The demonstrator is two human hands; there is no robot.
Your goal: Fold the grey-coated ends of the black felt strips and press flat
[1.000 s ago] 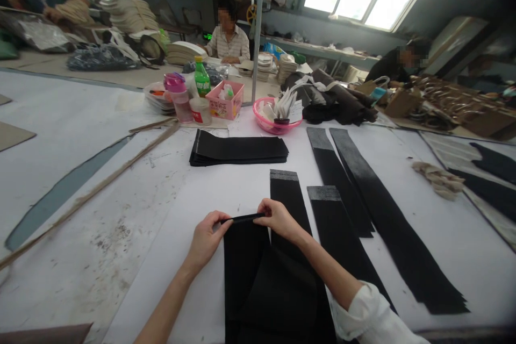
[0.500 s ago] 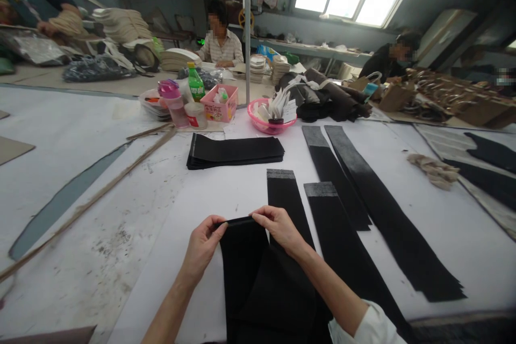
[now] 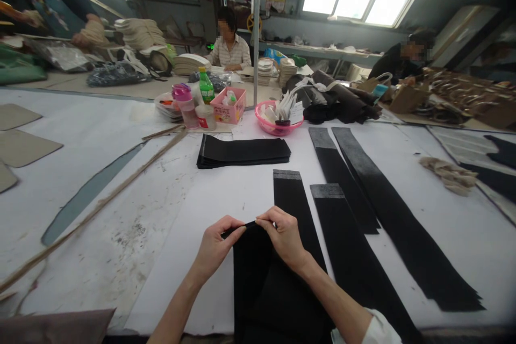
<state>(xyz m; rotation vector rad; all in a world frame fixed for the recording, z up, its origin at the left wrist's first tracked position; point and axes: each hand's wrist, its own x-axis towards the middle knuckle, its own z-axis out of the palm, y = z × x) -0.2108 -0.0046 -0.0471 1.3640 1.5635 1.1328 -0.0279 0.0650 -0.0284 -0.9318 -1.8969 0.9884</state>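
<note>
A wide piece of black fabric (image 3: pixel 258 274) hangs down toward me, its top edge folded over. My left hand (image 3: pixel 220 242) pinches that folded edge between thumb and fingers. Close beside it, my right hand (image 3: pixel 284 234) grips the same edge, thumb and index finger pressed together. To the right lie black strips with grey ends: one strip (image 3: pixel 292 199) just behind my right hand, another strip (image 3: pixel 342 236) next to it, and two longer strips farther right. A stack of black strips (image 3: pixel 245 151) lies crosswise beyond my hands.
A pink basket (image 3: pixel 278 128) with papers, a pink box (image 3: pixel 229 110), a green bottle (image 3: pixel 206 88) and a purple-lidded cup (image 3: pixel 187 110) stand beyond. A pole (image 3: pixel 256 37) rises behind them. A crumpled beige glove (image 3: pixel 449 174) lies right. Several people work across the table.
My hands have come closer together along the folded edge, the right hand turning more over it. The view has shifted left, so things appear farther right.
</note>
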